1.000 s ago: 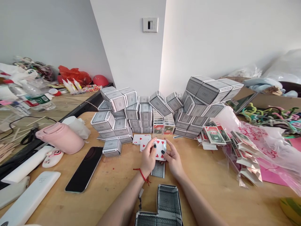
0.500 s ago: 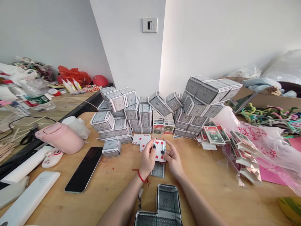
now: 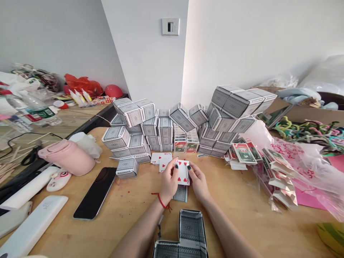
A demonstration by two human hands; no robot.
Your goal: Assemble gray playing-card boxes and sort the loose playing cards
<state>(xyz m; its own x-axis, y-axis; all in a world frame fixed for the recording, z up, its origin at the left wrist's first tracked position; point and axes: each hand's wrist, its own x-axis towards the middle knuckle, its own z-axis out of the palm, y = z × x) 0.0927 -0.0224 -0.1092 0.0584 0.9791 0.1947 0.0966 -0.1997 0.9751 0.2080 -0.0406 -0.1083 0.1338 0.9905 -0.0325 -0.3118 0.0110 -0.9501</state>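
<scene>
Between my two hands is a four of hearts playing card [image 3: 183, 174], face toward me. My left hand [image 3: 170, 179], with a red string at the wrist, pinches its left edge. Fingers of my right hand [image 3: 198, 182] close on its right edge, thumb on the face. Below it a patterned card back [image 3: 180, 194] shows on the table. Two face-up heart cards [image 3: 163, 165] lie just beyond my left hand, partly covered by it. Nearest me sits an L-shaped open tray made of cards [image 3: 191, 225], between my forearms.
Stacked card-covered boxes [image 3: 165, 130] stand along the back, some tilted. Printed card packs [image 3: 244, 153] and torn cartons [image 3: 281, 179] lie right, beside a pink-printed plastic bag [image 3: 301, 161]. A phone [image 3: 95, 193], a pink cup [image 3: 68, 157] and a white power bank [image 3: 34, 225] lie left.
My right thumb has moved up the card's right edge, and the right fingers no longer spread above it. The card stays between both hands. The view has shifted slightly.
</scene>
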